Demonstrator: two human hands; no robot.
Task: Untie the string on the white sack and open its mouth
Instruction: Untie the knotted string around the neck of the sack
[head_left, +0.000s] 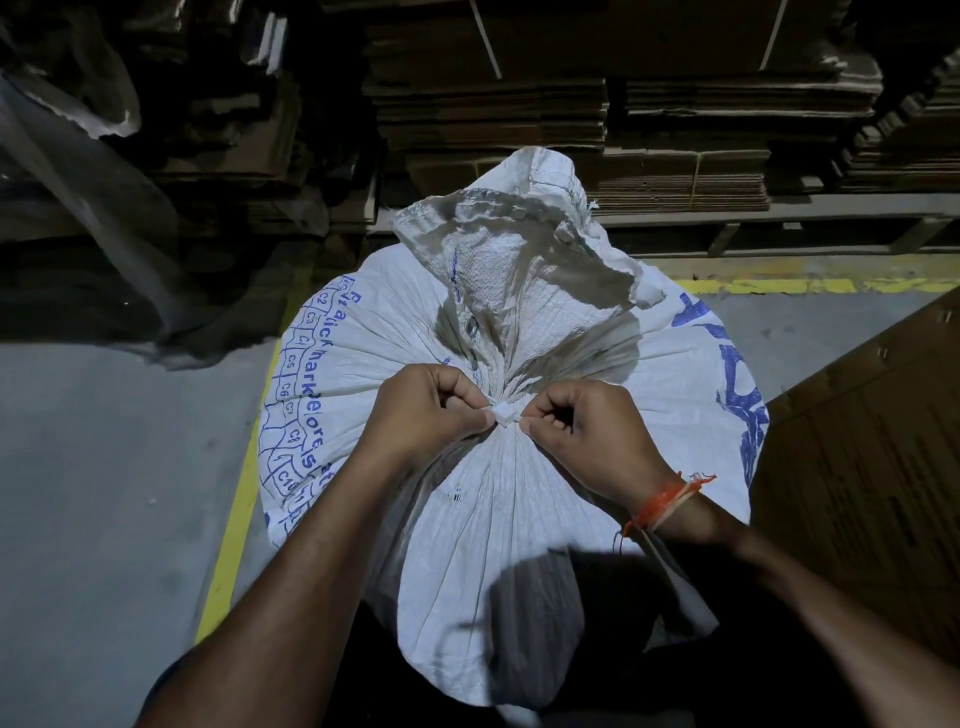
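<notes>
A full white woven sack (498, 509) with blue print stands upright in front of me on the floor. Its neck is gathered tight and bound by a white string knot (505, 414). Above the knot the loose mouth flap (519, 249) fans out, crumpled and partly spread. My left hand (423, 410) pinches the string at the knot's left side. My right hand (584, 426), with an orange thread on the wrist, pinches it from the right side. Both hands touch the knot.
Stacks of flattened brown cardboard (623, 104) on pallets fill the back. A brown carton (872, 467) stands close at the right. Clear plastic sheeting (93, 171) hangs at the left. Yellow floor lines (234, 519) run along the grey concrete floor.
</notes>
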